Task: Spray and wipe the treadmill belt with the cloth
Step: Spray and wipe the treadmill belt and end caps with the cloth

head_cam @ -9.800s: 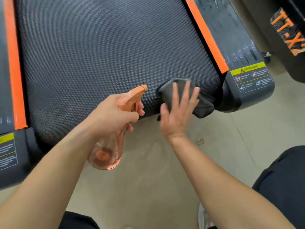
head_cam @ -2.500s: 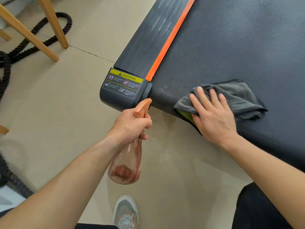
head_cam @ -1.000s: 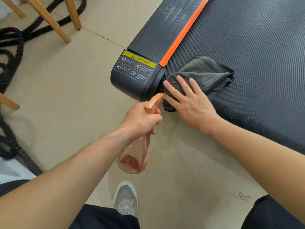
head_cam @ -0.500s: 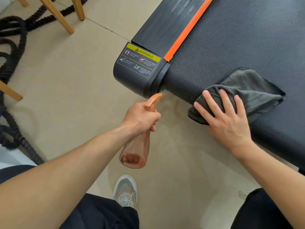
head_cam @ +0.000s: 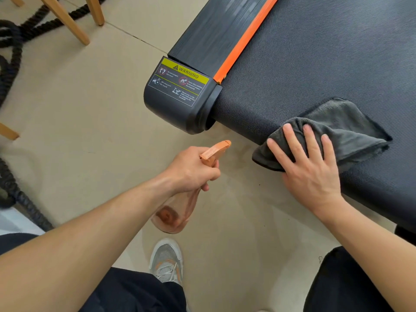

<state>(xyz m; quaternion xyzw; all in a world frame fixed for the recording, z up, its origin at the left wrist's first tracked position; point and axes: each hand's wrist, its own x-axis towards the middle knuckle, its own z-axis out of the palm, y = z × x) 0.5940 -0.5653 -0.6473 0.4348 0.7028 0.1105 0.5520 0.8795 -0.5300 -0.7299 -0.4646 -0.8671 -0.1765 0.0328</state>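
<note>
The black textured treadmill belt point(head_cam: 315, 64) fills the upper right. A folded grey cloth point(head_cam: 344, 124) lies over its rear edge. My right hand point(head_cam: 308, 167) presses flat on the cloth with straight, spread fingers. My left hand point(head_cam: 191, 170) grips the neck of an orange translucent spray bottle point(head_cam: 177, 210) above the floor, left of the cloth. The bottle's nozzle points toward the belt's rear corner.
A black end cap with a yellow warning label point(head_cam: 180, 86) and an orange strip point(head_cam: 245, 39) border the belt's left side. Wooden legs point(head_cam: 67, 21) and a thick black rope point(head_cam: 13, 104) lie at the left. My grey shoe point(head_cam: 166, 260) is on the beige floor.
In the last second the cloth and my right hand slid right along the belt's rear edge, away from the end cap. My left hand has kept holding the bottle.
</note>
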